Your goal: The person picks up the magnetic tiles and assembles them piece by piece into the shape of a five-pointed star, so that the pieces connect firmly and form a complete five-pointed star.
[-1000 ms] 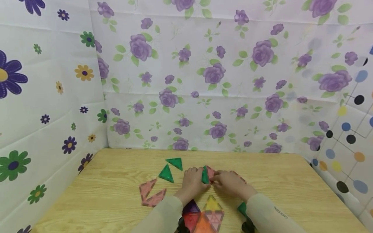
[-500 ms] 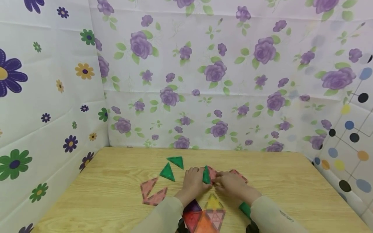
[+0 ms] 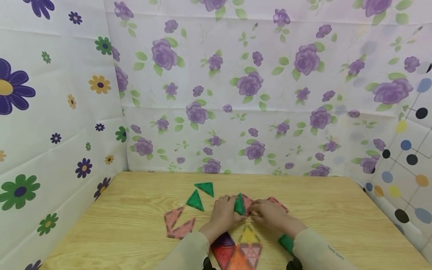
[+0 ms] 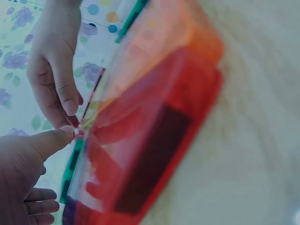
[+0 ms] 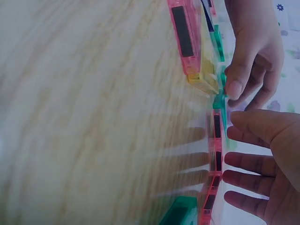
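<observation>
Glossy plastic tiles (image 3: 224, 255), smooth wood-grain tabletop (image 3: 135, 202), matt cloth backdrop (image 3: 216, 125).

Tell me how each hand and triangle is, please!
Left hand, at the middle green triangle; grip unclear
Right hand, at the middle pink triangle; grip unclear
Middle triangles, side by side
Left green triangles, flat, close together
Left pink triangles, flat, close together
Yellow triangle, near pink, orange, red, purple, flat, edge to edge
Right green triangle, partly hidden
Right pink triangle, partly hidden
</observation>
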A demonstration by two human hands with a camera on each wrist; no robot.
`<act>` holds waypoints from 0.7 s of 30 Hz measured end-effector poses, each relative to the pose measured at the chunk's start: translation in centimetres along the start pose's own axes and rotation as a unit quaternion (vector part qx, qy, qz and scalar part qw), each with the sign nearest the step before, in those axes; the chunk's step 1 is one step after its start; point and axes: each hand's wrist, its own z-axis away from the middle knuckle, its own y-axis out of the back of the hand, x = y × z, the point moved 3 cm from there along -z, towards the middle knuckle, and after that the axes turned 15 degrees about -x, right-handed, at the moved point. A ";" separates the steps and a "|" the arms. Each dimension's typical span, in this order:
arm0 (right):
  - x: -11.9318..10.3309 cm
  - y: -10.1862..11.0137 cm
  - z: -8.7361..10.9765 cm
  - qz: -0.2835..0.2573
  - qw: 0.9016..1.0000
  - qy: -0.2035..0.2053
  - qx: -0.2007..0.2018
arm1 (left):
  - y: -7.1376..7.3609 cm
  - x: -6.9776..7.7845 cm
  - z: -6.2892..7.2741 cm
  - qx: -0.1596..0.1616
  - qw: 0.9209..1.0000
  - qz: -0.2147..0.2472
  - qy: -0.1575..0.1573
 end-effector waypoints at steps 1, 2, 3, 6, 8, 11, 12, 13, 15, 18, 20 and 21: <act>0.1 0.0 0.0 -0.007 1.000 0.002 0.004 | 0.2 -0.1 0.1 0.004 1.000 0.007 -0.004; 0.1 0.1 -0.1 -0.014 1.000 0.003 0.005 | 0.4 -0.2 0.2 0.008 1.000 0.012 -0.006; 0.2 0.2 -0.1 -0.026 1.000 0.002 0.005 | 0.7 -0.2 0.4 0.012 1.000 0.017 -0.009; 0.3 0.6 -0.1 -0.060 0.998 -0.001 0.004 | 1.6 -0.7 0.8 0.022 0.999 0.032 -0.010; 0.2 1.1 -0.2 -0.071 0.997 -0.003 0.006 | 2.2 -1.1 1.0 0.025 0.999 0.043 -0.010; 0.1 1.7 -0.5 -0.076 0.997 -0.004 0.023 | 3.0 -1.8 1.5 0.031 0.998 0.045 -0.008; 0.0 1.9 -0.6 -0.078 0.997 -0.005 0.028 | 3.3 -2.1 1.6 0.032 0.999 0.043 -0.007; 0.0 2.1 -0.8 -0.085 0.996 -0.007 0.031 | 3.5 -2.3 1.7 0.036 0.999 0.038 -0.006; -0.1 2.4 -1.2 -0.099 0.994 -0.014 0.036 | 4.0 -2.9 2.0 0.045 0.999 0.022 -0.003; -0.3 2.7 -2.1 -0.125 0.991 -0.032 0.038 | 4.6 -4.0 2.3 0.058 0.998 0.012 0.003; -0.5 3.0 -2.8 -0.136 0.989 -0.039 0.043 | 4.9 -4.9 2.5 0.061 0.998 0.009 0.012; -0.6 3.2 -3.2 -0.140 0.988 -0.043 0.044 | 5.1 -5.3 2.6 0.063 0.998 0.010 0.018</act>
